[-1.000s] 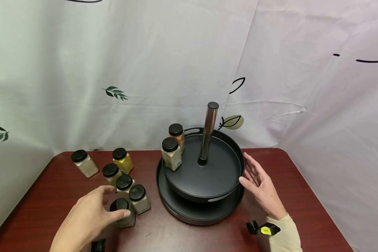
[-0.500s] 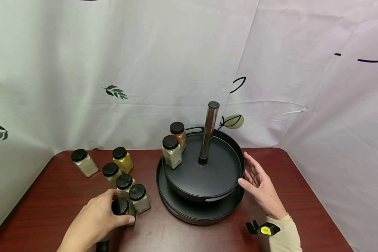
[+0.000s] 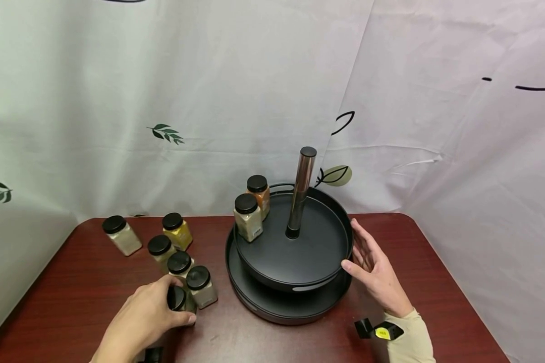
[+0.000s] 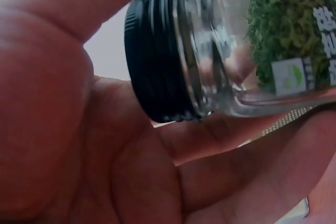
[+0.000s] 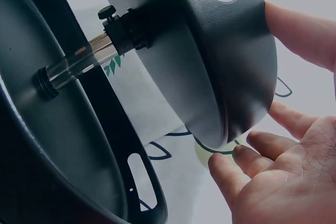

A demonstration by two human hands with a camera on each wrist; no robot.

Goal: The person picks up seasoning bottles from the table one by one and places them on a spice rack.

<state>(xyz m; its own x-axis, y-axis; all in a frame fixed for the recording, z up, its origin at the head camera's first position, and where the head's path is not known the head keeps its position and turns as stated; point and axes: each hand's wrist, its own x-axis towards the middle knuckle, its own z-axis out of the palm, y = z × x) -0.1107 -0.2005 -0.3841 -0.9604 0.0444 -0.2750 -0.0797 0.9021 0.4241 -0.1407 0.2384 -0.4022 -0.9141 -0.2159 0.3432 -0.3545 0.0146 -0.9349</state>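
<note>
My left hand [image 3: 138, 312] grips a glass spice jar [image 3: 177, 298] around its sides, thumb on the near side and fingers on the far side. Close up in the left wrist view, this jar [image 4: 283, 35] has a black ribbed lid and holds dried green herbs. My right hand [image 3: 379, 275] has its thumb and fingertips at the outer wall of the upper black tray [image 3: 277, 262] of a two-tier stand. The right wrist view shows the fingers spread loosely along the upper tray's rim [image 5: 247, 72]. Two jars, one pale [image 3: 248, 224] and one orange [image 3: 264, 201], stand on that tray.
Several more jars stand left of the stand, among them a yellow one [image 3: 178, 234] and a grey one [image 3: 202, 290]. A pale jar [image 3: 124, 239] is at the far left. The lower tray [image 3: 281, 312] rests on the table [image 3: 236, 348]. A metal post [image 3: 301, 194] rises mid-stand.
My left hand has moved right and closed around the green-herb jar. The upper tray has turned slightly, carrying its two jars away from me, as my right thumb shifted a little left.
</note>
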